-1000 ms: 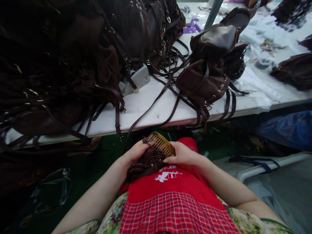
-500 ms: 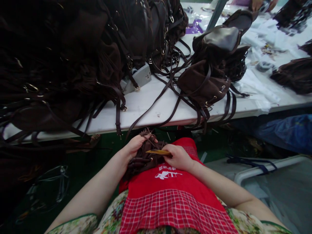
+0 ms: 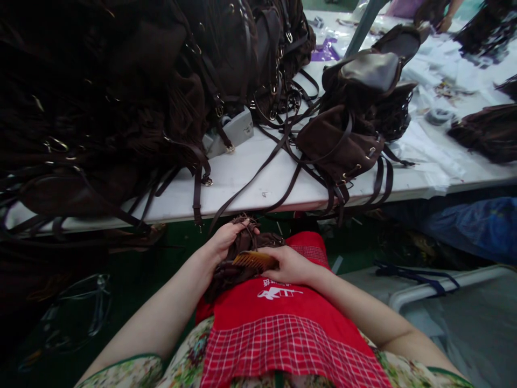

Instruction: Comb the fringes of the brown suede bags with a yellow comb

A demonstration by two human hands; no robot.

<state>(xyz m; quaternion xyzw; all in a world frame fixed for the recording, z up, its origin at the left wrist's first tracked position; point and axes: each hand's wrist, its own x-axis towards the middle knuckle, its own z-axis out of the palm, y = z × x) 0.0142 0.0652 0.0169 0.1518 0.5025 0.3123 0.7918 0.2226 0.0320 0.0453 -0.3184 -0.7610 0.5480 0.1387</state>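
Note:
My left hand (image 3: 227, 237) is closed around a bunch of brown fringe (image 3: 245, 222), whose loose ends stick up above the thumb. The fringe belongs to a dark brown bag (image 3: 269, 240) that rests on my lap, much of it covered by my hands. In my right hand (image 3: 288, 264) is a yellow-brown comb (image 3: 254, 261), gripped at one end. Its teeth show and face down and left, close by the fringe; whether they touch it I cannot tell. A red apron (image 3: 258, 307) lies under the bag.
A large heap of dark bags (image 3: 121, 97) covers the left of the white table (image 3: 258, 183). Another brown bag (image 3: 339, 140) sits right of centre, its straps hanging over the front edge. A grey plastic bin (image 3: 464, 318) stands at my right. Another person's hand (image 3: 445, 23) shows far off.
My right hand has turned the comb, so its toothed side now shows instead of its edge, and lowered it slightly. My left hand keeps hold of the fringe.

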